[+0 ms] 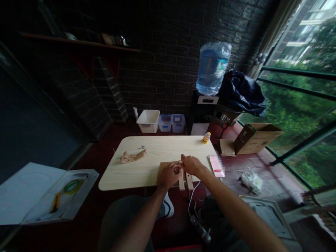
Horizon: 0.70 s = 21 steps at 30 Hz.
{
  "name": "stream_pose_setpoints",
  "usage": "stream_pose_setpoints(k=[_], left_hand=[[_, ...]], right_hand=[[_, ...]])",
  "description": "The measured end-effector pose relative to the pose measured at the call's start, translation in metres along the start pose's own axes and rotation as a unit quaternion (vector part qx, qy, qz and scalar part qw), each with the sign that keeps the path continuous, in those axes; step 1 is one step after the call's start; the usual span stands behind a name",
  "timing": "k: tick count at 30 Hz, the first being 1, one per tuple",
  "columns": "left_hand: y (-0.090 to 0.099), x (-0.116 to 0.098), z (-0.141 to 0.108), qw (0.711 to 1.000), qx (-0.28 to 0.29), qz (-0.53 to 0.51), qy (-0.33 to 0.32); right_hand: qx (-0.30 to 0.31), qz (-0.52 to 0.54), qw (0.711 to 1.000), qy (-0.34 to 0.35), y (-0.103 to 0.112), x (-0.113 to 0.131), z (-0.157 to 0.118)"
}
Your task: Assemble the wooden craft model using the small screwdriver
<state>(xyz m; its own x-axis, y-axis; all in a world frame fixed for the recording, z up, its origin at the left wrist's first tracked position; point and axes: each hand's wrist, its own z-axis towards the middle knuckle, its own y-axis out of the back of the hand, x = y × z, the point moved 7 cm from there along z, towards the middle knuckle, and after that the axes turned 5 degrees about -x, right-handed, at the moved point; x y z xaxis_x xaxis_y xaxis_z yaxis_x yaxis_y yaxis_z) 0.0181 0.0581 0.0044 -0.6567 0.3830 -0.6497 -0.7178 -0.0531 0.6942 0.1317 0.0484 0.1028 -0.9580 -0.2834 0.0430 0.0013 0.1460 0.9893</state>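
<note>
Both hands meet at the front edge of a pale wooden table [141, 175]. My left hand [171, 173] rests over a brown board [160, 169], its fingers curled around something too small to make out. Beside it, my right hand [189, 164] is closed at the upper end of light wooden strips [181, 182] that jut past the table edge. What its fingertips hold is hidden. A joined wooden piece [131, 156] lies at the table's left, with small dark metal parts [141, 147] just behind it.
A small yellow-based bottle [206, 137] stands at the back right corner; a pink-screened phone [216, 166] lies at the right edge. Plastic bins [148, 121] sit behind the table. A white cable [193, 199] and power strip [200, 229] are below. An open case [65, 196] is at left.
</note>
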Motion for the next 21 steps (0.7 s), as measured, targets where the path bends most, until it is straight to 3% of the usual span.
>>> stream_pose_setpoints(k=[21], left_hand=[[-0.0014, 0.0003, 0.0006, 1.0, 0.017, 0.002, 0.016]], right_hand=[[-0.009, -0.008, 1.0, 0.027, 0.0046, 0.0051, -0.001]])
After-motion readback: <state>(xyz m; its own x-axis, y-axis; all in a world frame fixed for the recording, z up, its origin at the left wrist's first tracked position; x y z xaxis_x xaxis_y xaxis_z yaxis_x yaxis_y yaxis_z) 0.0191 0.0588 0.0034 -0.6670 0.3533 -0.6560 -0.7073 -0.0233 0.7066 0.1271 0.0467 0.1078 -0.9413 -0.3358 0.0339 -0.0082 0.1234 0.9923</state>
